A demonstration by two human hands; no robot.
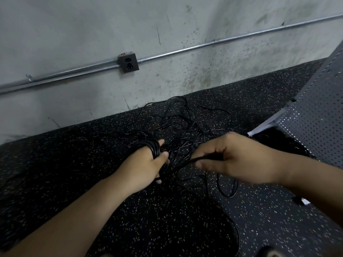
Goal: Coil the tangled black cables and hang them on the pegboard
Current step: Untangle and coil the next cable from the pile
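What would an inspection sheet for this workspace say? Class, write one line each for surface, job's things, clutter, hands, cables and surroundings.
Surface: black speckled floor, dimly lit.
Job's things: coil of black cable wound round the left hand's fingers; pegboard at the right edge, with no coil seen hanging on it.
Clutter: small white tag by the right forearm, too small to identify.
Hands: left hand holds the coil; right hand pinches a strand that leads toward the left hand.
Cables: loose tangle on the floor between hands and wall.
Surroundings: stained concrete wall, metal conduit, outlet box.
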